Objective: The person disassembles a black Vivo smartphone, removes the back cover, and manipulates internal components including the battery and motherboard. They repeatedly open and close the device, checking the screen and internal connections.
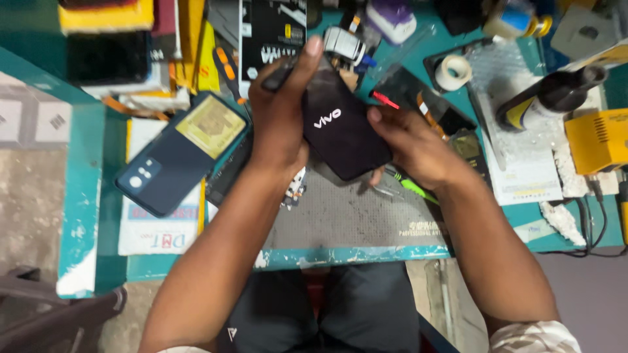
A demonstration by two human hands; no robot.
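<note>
1. Head view: both hands meet over the middle of a cluttered teal workbench (85,196), holding a black phone (340,127) with its dark back cover facing up and tilted, raised above a grey work mat (353,216).
2. The left hand (281,117) wraps the phone's left edge; its fingers are curled closed around that side, and one finger stretches up along the far end of the phone.
3. The right hand (412,147) grips the phone's right edge, with the thumb pressed on the back cover and the other fingers folded underneath, so it is closed on the phone too.
4. The phone sits between the two hands at centre, nearer the far side of the mat than its near edge.
5. Left of the hands, a second, dark blue phone (180,153) lies back-up on some papers, with a yellowish patch on its far part.
6. Just beside the right hand, on the mat, lies a green-handled tool (412,188), partly hidden by the wrist.
7. Far right of the hands is a roll of white tape (453,72); further right lies a dark bottle (553,98) on its side, and a yellow device (598,140) sits at the right edge.
</note>
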